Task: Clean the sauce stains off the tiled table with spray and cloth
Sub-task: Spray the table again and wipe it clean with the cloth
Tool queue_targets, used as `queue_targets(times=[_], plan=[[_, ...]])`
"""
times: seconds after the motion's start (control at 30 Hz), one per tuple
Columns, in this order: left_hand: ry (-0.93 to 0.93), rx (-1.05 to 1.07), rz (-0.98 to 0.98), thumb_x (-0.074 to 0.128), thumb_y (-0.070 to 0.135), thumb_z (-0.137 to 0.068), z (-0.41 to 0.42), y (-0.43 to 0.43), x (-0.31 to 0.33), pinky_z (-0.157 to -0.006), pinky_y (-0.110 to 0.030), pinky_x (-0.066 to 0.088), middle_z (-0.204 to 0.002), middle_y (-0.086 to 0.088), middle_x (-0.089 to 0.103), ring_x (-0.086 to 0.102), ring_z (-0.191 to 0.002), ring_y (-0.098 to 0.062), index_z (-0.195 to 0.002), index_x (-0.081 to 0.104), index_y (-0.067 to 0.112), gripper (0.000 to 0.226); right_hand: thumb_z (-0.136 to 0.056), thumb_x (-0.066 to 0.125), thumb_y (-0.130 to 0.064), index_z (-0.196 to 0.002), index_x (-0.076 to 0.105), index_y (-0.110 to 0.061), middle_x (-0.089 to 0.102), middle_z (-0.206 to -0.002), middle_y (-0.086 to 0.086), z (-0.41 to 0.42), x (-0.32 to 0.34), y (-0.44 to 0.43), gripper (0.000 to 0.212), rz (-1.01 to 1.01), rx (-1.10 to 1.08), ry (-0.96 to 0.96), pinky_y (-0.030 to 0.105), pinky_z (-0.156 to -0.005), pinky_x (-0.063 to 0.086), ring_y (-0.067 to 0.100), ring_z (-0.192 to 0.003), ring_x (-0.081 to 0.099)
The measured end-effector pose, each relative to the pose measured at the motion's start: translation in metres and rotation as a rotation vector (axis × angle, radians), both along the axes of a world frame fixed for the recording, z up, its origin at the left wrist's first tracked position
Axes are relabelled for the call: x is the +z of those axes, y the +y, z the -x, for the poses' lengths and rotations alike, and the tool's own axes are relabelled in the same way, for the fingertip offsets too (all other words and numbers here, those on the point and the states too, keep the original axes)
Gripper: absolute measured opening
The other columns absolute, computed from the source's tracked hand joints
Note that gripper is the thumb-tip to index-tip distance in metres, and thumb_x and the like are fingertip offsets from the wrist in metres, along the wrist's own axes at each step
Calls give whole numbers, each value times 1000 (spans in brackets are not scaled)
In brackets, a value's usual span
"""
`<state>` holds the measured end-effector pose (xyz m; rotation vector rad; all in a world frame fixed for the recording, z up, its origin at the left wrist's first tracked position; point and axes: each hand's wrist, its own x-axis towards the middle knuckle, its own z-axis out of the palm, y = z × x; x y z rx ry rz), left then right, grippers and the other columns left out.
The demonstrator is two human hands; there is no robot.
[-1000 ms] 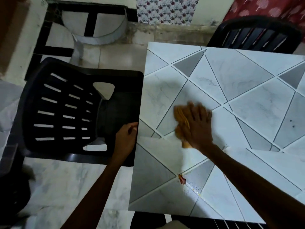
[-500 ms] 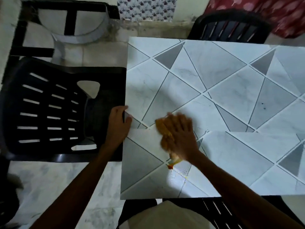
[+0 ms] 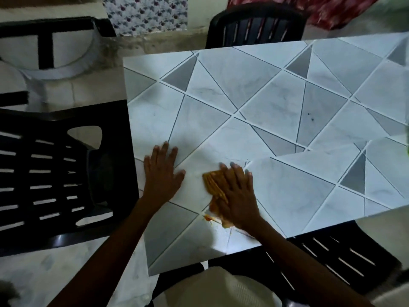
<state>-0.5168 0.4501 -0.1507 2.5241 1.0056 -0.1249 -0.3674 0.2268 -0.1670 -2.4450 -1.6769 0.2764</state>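
Two hands are down on the table [image 3: 276, 96], both near its front left corner, with bare forearms reaching in from the table's near edge.

The left hand [image 3: 162, 173] lies palm down on the bare tiles, close to the table's left edge. Its fingers are straight and slightly fanned, the thumb is spread out toward the right, and it holds nothing. The wrist is about level with the surface and the forearm runs back over the table's front left corner.

The right hand [image 3: 238, 196] is also flat, with its fingers extended and close together, pointing toward the table's far left. It presses an orange cloth [image 3: 212, 185] against the tiles. The cloth is bunched under the palm and fingers, and only its left side shows from beneath the hand. The fingers are laid over the cloth, not curled round it.

A small red-orange sauce stain [image 3: 208, 218] sits on the table just nearer the front edge than the cloth's lower end, on a grout line. Whether cloth and stain touch is hard to tell, because the picture is blurred there.

A black chair [image 3: 55, 173] stands against the table's left side. A second chair [image 3: 254, 23] stands at the table's far edge and a third chair [image 3: 343, 258] is at its near edge
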Motion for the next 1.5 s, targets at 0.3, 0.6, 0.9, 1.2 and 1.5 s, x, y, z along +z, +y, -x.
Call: queue_targets(times=[0.3, 0.6, 0.9, 1.2, 1.5], plan=[[25, -44, -44, 36, 71, -82, -11, -18, -11, -112, -61, 24, -162, -7, 24, 21, -149, -35, -152, 34, 22, 85, -100, 29, -57, -162, 10, -30, 5, -171, 5, -59, 3, 127, 70, 116, -413, 65, 68, -119, -2, 39, -156, -2], [55, 7, -16, 57, 61, -75, -23, -18, -7, -113, -62, 23, -161, -7, 25, 19, -148, -35, -149, 38, 23, 86, -97, 41, -59, -160, 16, -38, 13, -170, -4, -70, -4, -46, 71, 73, -597, 57, 63, -122, 5, 33, -156, 7], [111, 31, 69, 68, 46, -86, -31, -21, -1, -117, -61, 10, -166, -4, 9, 4, -152, -33, -154, 26, 25, 83, -99, 20, -59, -163, 6, -27, -1, -171, 3, -88, 1, -84, 73, 153, -706, 101, 64, -122, -2, 36, -156, -7], [50, -51, 52, 37, 52, -85, -14, -2, -13, -109, -64, 33, -157, -22, 29, 32, -141, -46, -147, 43, 9, 76, -90, 52, -53, -161, 19, -30, 13, -170, 8, 3, 3, 34, 81, 98, 43, 20, 65, -121, 4, 41, -155, 5], [143, 90, 76, 42, 56, -76, -43, -41, 4, -117, -56, 18, -163, -17, 16, 15, -147, -45, -153, 29, 8, 92, -99, 32, -54, -160, 23, -32, 10, -171, -4, -104, -6, -68, 65, 120, -387, 84, 63, -121, 7, 30, -157, 4]])
